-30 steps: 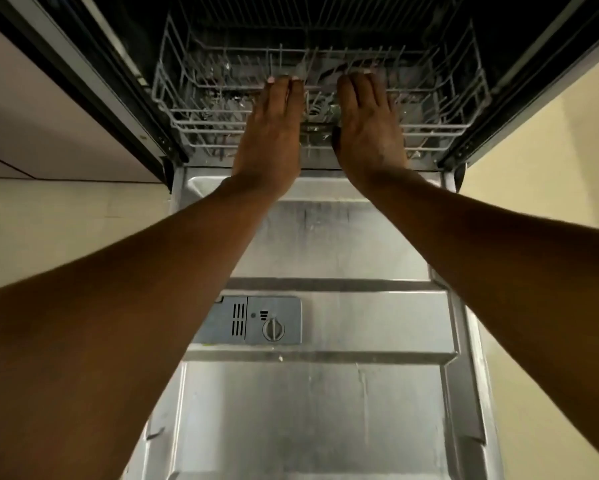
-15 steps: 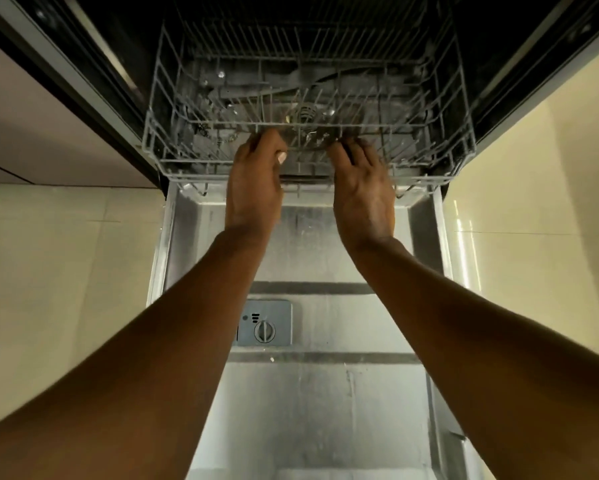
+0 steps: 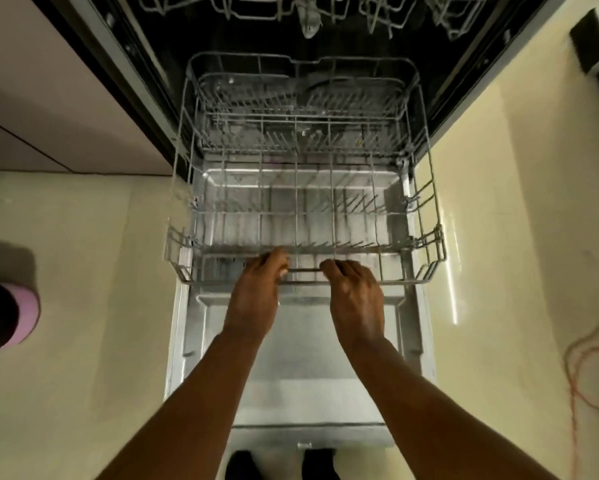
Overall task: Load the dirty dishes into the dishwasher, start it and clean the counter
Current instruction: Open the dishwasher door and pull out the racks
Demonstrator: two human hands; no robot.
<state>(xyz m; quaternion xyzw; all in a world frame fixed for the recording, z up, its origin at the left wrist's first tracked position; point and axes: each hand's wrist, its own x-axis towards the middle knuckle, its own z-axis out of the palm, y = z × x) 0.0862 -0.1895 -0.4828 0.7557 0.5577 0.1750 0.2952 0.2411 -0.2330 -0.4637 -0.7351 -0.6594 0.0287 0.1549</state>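
Wire rack (image 3: 301,202): I see the lower rack drawn out over the open dishwasher door (image 3: 305,375), centre of frame, long axis running up-frame into the tub; no dishes in it.
Front rail (image 3: 303,270): crosswise, directly under both grips.
Left hand (image 3: 256,292): fingers curled over the rail, left of centre.
Right hand (image 3: 355,296): curled over it likewise, equally near.
Coming move: I judge a straight pull down-frame.

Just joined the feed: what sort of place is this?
Most likely a home kitchen: an open dishwasher with its wire lower rack pulled out, pale cabinet fronts beside it, and a tiled floor.
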